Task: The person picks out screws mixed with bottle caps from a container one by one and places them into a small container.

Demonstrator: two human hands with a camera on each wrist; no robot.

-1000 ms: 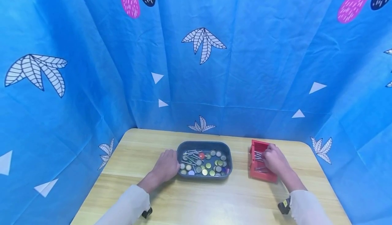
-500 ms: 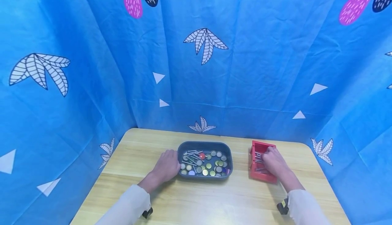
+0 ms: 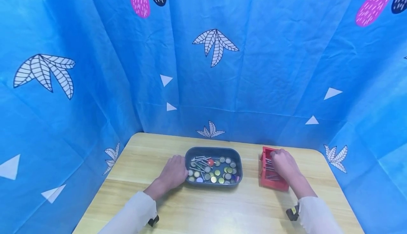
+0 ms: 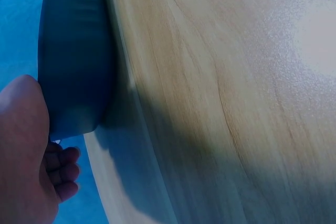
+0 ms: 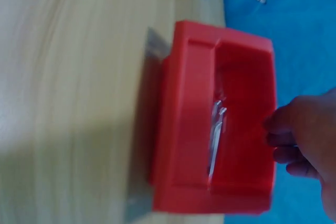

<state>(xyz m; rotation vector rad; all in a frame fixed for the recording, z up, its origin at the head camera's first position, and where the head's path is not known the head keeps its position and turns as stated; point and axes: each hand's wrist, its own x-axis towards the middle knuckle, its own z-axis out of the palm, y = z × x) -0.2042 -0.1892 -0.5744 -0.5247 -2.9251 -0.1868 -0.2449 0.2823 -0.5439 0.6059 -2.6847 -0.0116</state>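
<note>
My left hand (image 3: 173, 173) grips the left end of a dark grey-blue tray (image 3: 213, 185). In the left wrist view, the thumb lies along the tray's outer wall (image 4: 76, 61) and the other fingers curl at its end. Over a red bin (image 3: 274, 184) at the right is my right hand (image 3: 285, 163), its fingers bent at the upper rim. Their tips are hidden in the head view, and I cannot tell whether they pinch anything. Thin silver nail-like pieces (image 5: 216, 135) lie inside the red bin.
Several silver nail-like pieces (image 3: 198, 169), round gold and silver caps (image 3: 217, 173) and a red round piece (image 3: 210, 162) lie in the tray. The wooden table (image 3: 216, 212) meets a blue patterned curtain (image 3: 270, 68) behind and at both sides.
The right hand has lifted slightly within the red bin, its fingertips shifting toward the bin's back. The left hand stays at the tray. The head view has shifted slightly.
</note>
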